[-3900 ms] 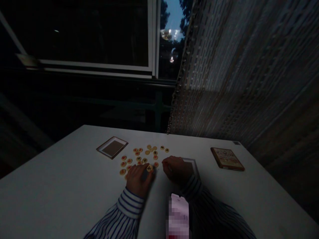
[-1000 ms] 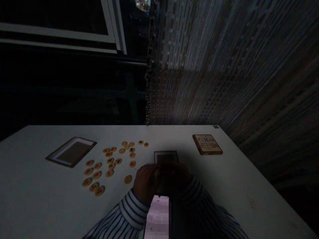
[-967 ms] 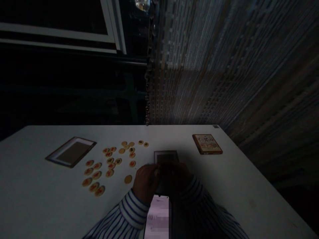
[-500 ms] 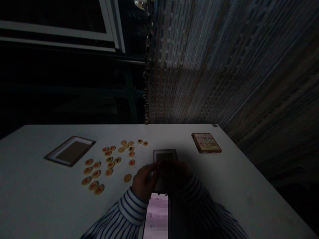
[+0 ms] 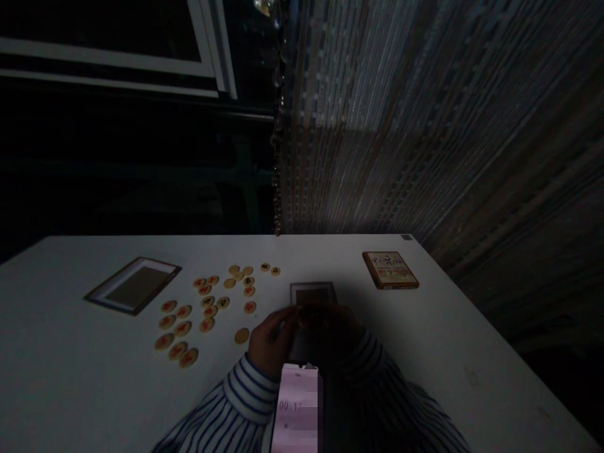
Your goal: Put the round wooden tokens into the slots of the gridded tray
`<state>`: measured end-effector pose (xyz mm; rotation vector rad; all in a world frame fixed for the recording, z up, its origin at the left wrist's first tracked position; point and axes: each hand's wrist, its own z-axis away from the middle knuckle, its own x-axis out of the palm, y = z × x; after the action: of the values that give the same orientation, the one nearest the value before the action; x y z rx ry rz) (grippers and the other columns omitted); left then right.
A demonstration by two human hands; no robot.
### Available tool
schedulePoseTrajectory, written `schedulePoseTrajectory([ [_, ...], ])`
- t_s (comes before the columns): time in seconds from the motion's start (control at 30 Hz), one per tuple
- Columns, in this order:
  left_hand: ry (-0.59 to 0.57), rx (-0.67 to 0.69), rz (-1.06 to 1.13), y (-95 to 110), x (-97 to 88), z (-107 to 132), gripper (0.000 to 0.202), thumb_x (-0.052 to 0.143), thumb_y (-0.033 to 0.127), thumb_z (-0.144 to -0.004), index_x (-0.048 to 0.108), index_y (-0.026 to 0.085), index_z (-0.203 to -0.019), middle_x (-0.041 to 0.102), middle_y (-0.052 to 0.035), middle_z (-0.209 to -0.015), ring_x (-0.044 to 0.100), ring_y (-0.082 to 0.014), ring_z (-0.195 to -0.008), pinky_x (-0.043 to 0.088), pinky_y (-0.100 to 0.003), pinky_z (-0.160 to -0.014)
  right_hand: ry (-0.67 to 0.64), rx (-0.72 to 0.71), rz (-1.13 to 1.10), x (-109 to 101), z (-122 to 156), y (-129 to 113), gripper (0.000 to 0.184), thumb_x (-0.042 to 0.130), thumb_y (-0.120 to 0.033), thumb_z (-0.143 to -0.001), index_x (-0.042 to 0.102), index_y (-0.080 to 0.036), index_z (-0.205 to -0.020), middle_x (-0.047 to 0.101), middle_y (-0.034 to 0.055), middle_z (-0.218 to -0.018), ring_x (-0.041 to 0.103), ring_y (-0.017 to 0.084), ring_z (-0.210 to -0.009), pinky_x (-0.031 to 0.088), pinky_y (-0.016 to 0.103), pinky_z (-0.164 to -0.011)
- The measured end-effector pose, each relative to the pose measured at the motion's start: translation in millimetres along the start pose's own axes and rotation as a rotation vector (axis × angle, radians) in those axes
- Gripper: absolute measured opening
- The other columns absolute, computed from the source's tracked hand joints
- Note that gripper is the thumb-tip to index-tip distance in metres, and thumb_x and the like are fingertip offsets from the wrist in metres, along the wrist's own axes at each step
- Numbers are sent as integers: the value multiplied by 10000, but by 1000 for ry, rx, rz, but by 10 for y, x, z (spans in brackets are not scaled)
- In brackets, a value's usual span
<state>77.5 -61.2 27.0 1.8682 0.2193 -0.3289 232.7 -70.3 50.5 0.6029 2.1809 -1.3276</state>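
Note:
My left hand [image 5: 274, 336] and my right hand [image 5: 333, 324] meet in front of me, over the near part of a shallow tray [image 5: 312, 285]. The left fingers are bent and pinched toward the right hand; what is between them is too dark to make out. Deep shadow covers most of the right hand, whose fingers curl inward. Left of my hands, round xiangqi pieces [image 5: 182, 328] lie flat, several with red characters and some with dark ones. One blank-faced piece [image 5: 241, 336] is closest to my left hand.
A second shallow tray [image 5: 172, 274] lies at the left of the white table [image 5: 85, 377]. Toward the right lies a flat box with a printed cover [image 5: 391, 269]. A phone with a lit screen [image 5: 297, 402] is between my forearms. A string curtain [image 5: 349, 157] hangs behind.
My left hand has shifted very slightly left and its fingers have moved a little against the right hand. The pieces, trays and box lie as before.

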Motion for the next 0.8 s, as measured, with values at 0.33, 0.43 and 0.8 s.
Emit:
schedulePoseTrajectory([
  [0.33,-19,30,16,-3,0,0,229,505,279,-739,627,178,-905,666,-45,-879,614,-164,-820,496,-294,-777,19,-91,74,28,-4,42,226,495,-190,-714,582,-186,-922,648,56,-814,594,129,-718,472,235,-634],
  [0.43,-1,29,18,-13,10,6,224,490,281,-751,627,183,-898,666,-42,-873,615,-160,-811,498,-298,-775,-1,-124,84,30,-1,81,234,509,-188,-702,581,-180,-924,644,61,-803,589,130,-697,468,232,-606],
  [0.8,-37,123,-118,-49,-41,-25,218,457,251,-772,606,156,-899,649,-61,-886,594,-155,-847,487,-284,-778,30,-137,172,-25,-2,83,178,529,-248,-712,616,-179,-852,653,62,-794,591,148,-728,468,253,-644],
])
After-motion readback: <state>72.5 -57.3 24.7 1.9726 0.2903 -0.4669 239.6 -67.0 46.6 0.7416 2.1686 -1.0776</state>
